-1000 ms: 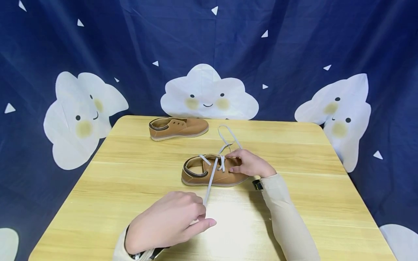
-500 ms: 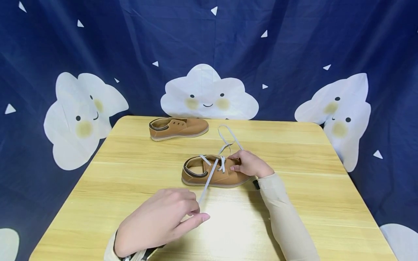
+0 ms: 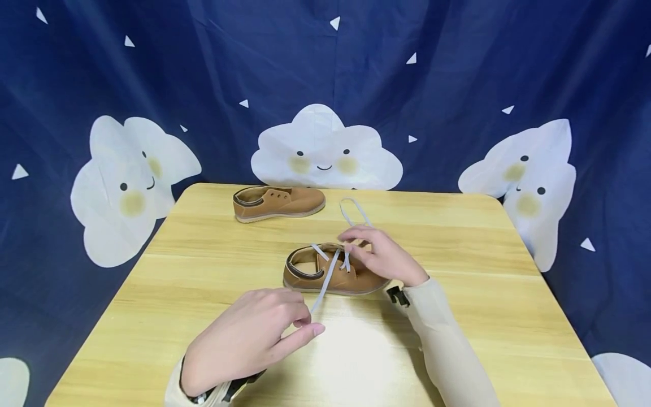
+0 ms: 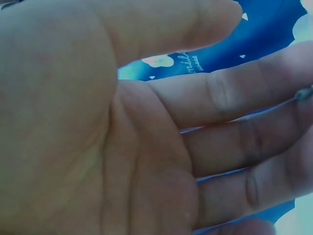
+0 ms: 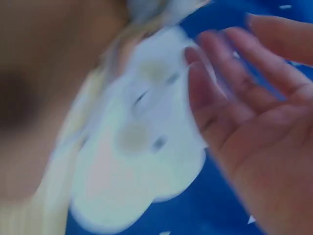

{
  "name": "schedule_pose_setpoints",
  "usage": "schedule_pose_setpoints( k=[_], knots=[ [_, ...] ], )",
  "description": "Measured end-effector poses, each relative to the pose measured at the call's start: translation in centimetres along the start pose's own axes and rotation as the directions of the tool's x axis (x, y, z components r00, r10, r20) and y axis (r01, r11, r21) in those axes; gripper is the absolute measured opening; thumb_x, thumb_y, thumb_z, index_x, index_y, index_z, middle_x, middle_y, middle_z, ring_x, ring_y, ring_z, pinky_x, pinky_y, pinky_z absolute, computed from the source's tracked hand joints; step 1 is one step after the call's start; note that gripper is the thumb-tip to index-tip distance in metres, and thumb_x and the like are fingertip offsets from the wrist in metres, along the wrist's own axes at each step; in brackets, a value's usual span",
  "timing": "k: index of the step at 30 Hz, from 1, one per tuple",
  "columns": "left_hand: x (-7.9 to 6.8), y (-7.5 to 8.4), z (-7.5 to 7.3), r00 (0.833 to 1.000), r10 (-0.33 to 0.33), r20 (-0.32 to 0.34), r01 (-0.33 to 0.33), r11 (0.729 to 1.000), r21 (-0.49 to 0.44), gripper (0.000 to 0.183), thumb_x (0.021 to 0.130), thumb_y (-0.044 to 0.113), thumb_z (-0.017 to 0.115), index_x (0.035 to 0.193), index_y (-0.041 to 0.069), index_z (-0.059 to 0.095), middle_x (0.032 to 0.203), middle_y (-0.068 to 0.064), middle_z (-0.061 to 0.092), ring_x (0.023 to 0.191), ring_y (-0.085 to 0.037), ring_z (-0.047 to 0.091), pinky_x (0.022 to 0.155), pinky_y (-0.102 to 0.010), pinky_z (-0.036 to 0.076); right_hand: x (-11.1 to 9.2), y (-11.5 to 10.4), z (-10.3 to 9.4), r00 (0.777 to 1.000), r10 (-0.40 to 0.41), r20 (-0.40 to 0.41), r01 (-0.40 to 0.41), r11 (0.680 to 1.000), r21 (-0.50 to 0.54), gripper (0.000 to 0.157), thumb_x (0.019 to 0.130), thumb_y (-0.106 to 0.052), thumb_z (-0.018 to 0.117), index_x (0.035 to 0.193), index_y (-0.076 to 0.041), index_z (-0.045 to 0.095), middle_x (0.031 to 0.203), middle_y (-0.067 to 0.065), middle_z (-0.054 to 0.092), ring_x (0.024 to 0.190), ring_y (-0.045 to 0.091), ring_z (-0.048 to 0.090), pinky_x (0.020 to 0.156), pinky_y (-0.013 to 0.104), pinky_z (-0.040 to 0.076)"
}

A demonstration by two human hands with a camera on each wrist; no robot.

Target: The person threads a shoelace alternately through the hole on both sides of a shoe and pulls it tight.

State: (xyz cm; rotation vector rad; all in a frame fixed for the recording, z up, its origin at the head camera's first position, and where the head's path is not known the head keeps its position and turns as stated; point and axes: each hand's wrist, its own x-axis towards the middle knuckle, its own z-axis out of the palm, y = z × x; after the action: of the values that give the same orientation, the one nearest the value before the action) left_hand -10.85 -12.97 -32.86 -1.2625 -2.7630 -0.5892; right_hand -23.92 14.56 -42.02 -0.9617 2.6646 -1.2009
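A brown low shoe [image 3: 366,280] lies on the table with its toe to the right. Its pale grey shoelace [image 3: 325,282] is partly threaded through the eyelets, and one length runs taut to my left hand [image 3: 249,336]. The fingers of that hand hold the lace; in the left wrist view its tip [image 4: 304,93] shows between two fingers. Over the front of the shoe hovers my right hand [image 3: 383,254], fingers loosely bent, near the lacing. In the right wrist view the palm [image 5: 274,161] shows nothing gripped, and the shoe [image 5: 44,98] is a blurred shape.
A second brown shoe [image 3: 305,202], without laces, sits at the back left of the wooden table [image 3: 458,254]. A loose lace loop [image 3: 347,210] lies beyond the near shoe. A blue curtain [image 3: 432,34] with white clouds hangs behind.
My right hand has let go of the shoe's front and risen toward the lacing. The left hand has drawn the lace slightly left, then stayed nearly still. The shoe has hardly moved.
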Motion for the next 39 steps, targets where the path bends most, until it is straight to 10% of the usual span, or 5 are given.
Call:
schedule_pose_setpoints(
  k=[4, 12, 23, 30, 39],
  knots=[
    [-0.1, 0.1, -0.1, 1.000, 0.008, -0.004, -0.008, 1.000, 0.013, 0.035, 0.105, 0.042, 0.058, 0.074, 0.028, 0.067, 0.072, 0.021, 0.054, 0.068, 0.005, 0.048, 0.064, -0.018, 0.045, -0.4, -3.7, 0.5, 0.970, -0.219, 0.106, 0.209, 0.973, 0.102, 0.028, 0.108, -0.021, 0.055, 0.131, -0.018, 0.070, 0.133, 0.000, 0.071, 0.126, 0.016, 0.063, 0.105, 0.037, 0.053],
    [0.0, 0.1, -0.2, 1.000, 0.019, -0.009, -0.019, 1.000, -0.001, 0.034, 0.107, 0.042, 0.054, 0.078, 0.028, 0.066, 0.075, 0.022, 0.051, 0.069, 0.005, 0.048, 0.065, -0.019, 0.045, -0.8, -6.7, 1.9, 0.806, -0.480, 0.345, 0.369, 0.865, 0.340, 0.018, 0.107, -0.014, 0.057, 0.114, -0.014, 0.072, 0.111, 0.001, 0.074, 0.108, 0.005, 0.067, 0.099, 0.026, 0.055],
    [1.3, -2.5, 0.0, 0.983, -0.104, -0.154, 0.087, 0.989, -0.116, 0.020, 0.104, 0.041, 0.061, 0.115, 0.025, 0.064, 0.078, 0.023, 0.057, 0.067, 0.007, 0.051, 0.065, -0.018, 0.046, -1.3, -5.2, 0.2, 0.961, -0.275, 0.002, 0.249, 0.874, 0.418, 0.014, 0.100, -0.003, 0.064, 0.106, -0.009, 0.076, 0.092, -0.003, 0.069, 0.083, 0.010, 0.058, 0.073, 0.025, 0.051],
    [5.4, -5.8, 3.4, 0.965, -0.227, -0.132, 0.215, 0.971, -0.103, 0.018, 0.101, 0.039, 0.066, 0.097, 0.022, 0.072, 0.082, 0.013, 0.063, 0.072, -0.003, 0.057, 0.065, -0.024, 0.049, -1.8, -3.7, -1.3, 0.972, -0.134, -0.193, 0.212, 0.854, 0.475, 0.018, 0.101, -0.001, 0.060, 0.107, 0.012, 0.070, 0.101, -0.003, 0.073, 0.087, 0.011, 0.064, 0.080, 0.023, 0.054],
    [8.8, -8.6, 9.7, 0.967, -0.252, -0.043, 0.251, 0.968, -0.025, 0.022, 0.095, 0.028, 0.073, 0.108, 0.010, 0.075, 0.095, -0.003, 0.064, 0.076, -0.012, 0.054, 0.063, -0.029, 0.047, -1.0, -1.6, -1.0, 0.985, 0.044, -0.168, -0.006, 0.975, 0.223, 0.018, 0.103, -0.015, 0.064, 0.109, -0.005, 0.078, 0.097, 0.014, 0.073, 0.067, 0.007, 0.051, 0.063, 0.020, 0.044]
  ],
)
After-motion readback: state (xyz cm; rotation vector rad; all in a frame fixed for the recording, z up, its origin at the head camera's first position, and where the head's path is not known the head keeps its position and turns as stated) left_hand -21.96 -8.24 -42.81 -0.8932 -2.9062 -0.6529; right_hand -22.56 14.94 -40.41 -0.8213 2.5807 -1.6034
